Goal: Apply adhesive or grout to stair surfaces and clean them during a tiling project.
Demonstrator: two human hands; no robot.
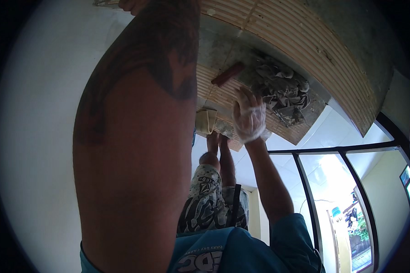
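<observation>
My right hand (249, 117) wears a thin clear glove. It lies with fingers spread on a ribbed, combed tan surface (278, 32), just left of a heap of grey mortar (282, 86). A tool with a red-brown wooden handle (228, 74) rests on a grey patch just above the fingers. A small metal trowel blade (292, 116) lies at the heap's lower edge, to the right of the hand. My bare left arm (136, 150) fills the middle of the view. Only the edge of my left hand (132, 5) shows at the top rim.
A beige folded object (207, 121) sits beside my feet (216, 142). Patterned shorts (209, 200) and a blue shirt (241, 255) show below. Black-framed windows (332, 195) with bright daylight are at the right, and a pale wall (41, 136) at the left.
</observation>
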